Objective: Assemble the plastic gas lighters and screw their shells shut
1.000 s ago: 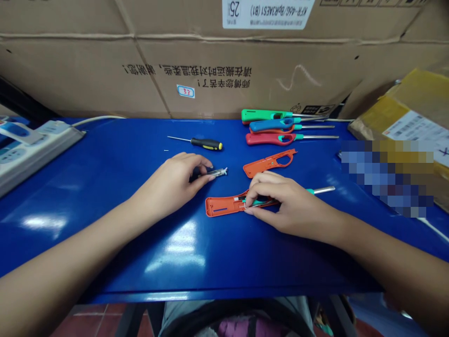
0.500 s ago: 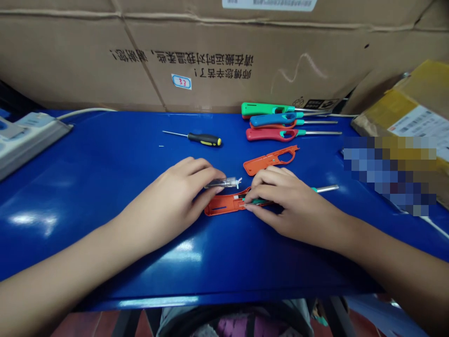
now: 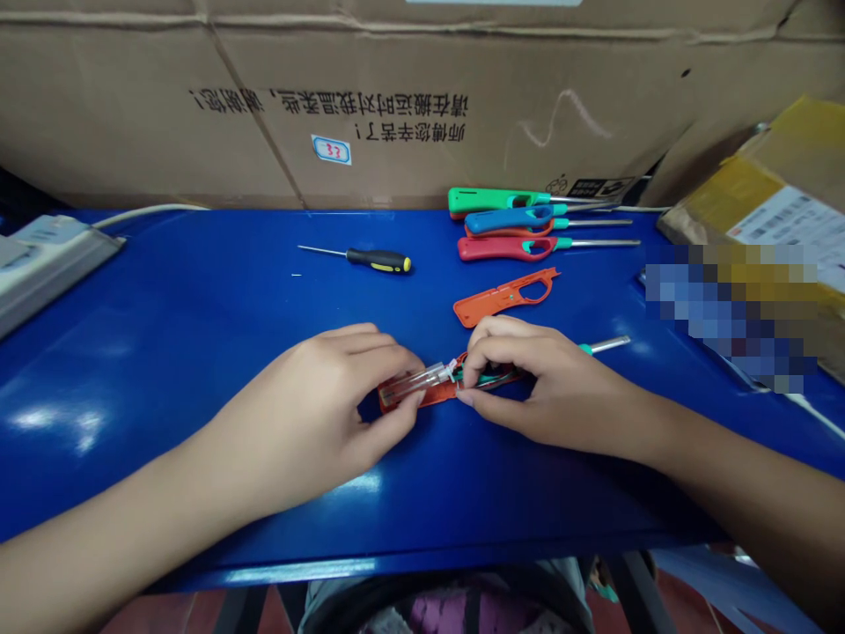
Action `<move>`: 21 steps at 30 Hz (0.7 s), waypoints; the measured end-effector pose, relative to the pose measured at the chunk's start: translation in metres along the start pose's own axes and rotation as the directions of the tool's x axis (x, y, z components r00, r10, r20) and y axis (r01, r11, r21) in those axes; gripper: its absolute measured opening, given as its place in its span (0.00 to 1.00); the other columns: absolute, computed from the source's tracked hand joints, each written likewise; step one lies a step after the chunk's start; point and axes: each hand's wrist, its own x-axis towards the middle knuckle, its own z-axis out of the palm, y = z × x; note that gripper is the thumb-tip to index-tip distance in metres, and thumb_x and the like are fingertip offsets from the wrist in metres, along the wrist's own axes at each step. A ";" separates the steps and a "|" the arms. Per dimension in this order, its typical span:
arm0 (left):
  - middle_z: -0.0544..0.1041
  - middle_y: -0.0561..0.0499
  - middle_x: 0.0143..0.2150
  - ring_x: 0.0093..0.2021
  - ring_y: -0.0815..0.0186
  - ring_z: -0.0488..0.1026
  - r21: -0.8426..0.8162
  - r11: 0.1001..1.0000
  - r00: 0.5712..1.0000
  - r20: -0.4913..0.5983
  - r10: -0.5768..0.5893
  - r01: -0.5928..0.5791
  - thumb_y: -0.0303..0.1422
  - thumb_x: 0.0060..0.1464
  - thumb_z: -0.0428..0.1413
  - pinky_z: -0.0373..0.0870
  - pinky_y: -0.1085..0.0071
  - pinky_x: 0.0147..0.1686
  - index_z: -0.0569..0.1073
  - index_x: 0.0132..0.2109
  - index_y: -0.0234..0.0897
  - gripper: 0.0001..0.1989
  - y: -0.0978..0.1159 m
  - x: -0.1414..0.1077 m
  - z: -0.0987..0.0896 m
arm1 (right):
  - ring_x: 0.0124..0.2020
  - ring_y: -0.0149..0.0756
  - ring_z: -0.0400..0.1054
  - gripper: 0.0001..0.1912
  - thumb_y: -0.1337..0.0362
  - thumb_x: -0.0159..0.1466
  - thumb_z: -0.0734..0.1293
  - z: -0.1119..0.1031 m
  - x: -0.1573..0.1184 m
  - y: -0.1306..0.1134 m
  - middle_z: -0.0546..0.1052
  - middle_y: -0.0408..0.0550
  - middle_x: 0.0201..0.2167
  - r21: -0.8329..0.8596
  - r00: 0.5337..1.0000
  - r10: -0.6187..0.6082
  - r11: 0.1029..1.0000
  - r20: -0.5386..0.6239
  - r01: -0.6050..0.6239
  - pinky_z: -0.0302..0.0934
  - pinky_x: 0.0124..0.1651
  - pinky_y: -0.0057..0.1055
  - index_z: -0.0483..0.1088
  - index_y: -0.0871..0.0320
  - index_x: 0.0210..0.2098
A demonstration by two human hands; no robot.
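My left hand (image 3: 343, 396) grips a clear gas tank (image 3: 415, 382) with a white valve tip between thumb and fingers. The tank lies over the orange lower half of a lighter's handle (image 3: 439, 394). At the other end of that half, my right hand (image 3: 528, 365) is closed, its thumb and fingers pinched at green and metal inner parts (image 3: 485, 379); what exactly they hold is hard to make out. Beyond the right hand sticks out the lighter's metal tube (image 3: 611, 344). Just behind lies the loose orange half shell (image 3: 505, 298).
Several long-necked lighters, among them a green one (image 3: 495, 201) and a red one (image 3: 505, 249), lie at the back. A screwdriver (image 3: 379, 259) rests left of them. A large carton (image 3: 396, 167) walls off the rear; a power strip (image 3: 53, 260) sits left, a taped box (image 3: 779, 194) right.
My left hand has lowered the clear tank from above the orange half onto it, turning it so its length shows. My right hand stays pinched at the inner parts. The view has shifted slightly.
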 end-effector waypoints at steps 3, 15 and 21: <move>0.78 0.54 0.34 0.35 0.66 0.74 0.000 0.999 0.998 0.047 -0.032 0.032 0.30 0.61 0.56 0.69 0.68 0.35 0.78 0.41 0.40 0.05 0.003 -0.001 -0.002 | 0.42 0.31 0.68 0.02 0.68 0.65 0.68 -0.001 0.000 0.001 0.73 0.43 0.37 0.025 1.000 -0.009 1.000 0.001 0.009 0.61 0.46 0.30 0.73 0.56 0.34; 0.82 0.51 0.40 0.39 0.61 0.76 0.061 0.998 0.994 0.108 -0.023 0.016 0.32 0.65 0.52 0.71 0.65 0.37 0.78 0.45 0.39 0.10 0.000 0.000 0.000 | 0.41 0.32 0.70 0.05 0.71 0.65 0.67 0.000 0.000 0.004 0.76 0.44 0.38 0.029 0.998 -0.042 0.999 -0.036 0.043 0.64 0.46 0.31 0.74 0.54 0.36; 0.81 0.52 0.40 0.40 0.61 0.76 0.063 0.998 0.993 0.118 -0.020 0.013 0.32 0.65 0.52 0.71 0.65 0.37 0.79 0.46 0.40 0.11 0.000 0.001 0.000 | 0.41 0.30 0.70 0.05 0.72 0.65 0.67 -0.001 -0.001 0.003 0.75 0.43 0.37 0.022 0.998 -0.057 0.998 -0.040 0.058 0.63 0.46 0.29 0.74 0.56 0.36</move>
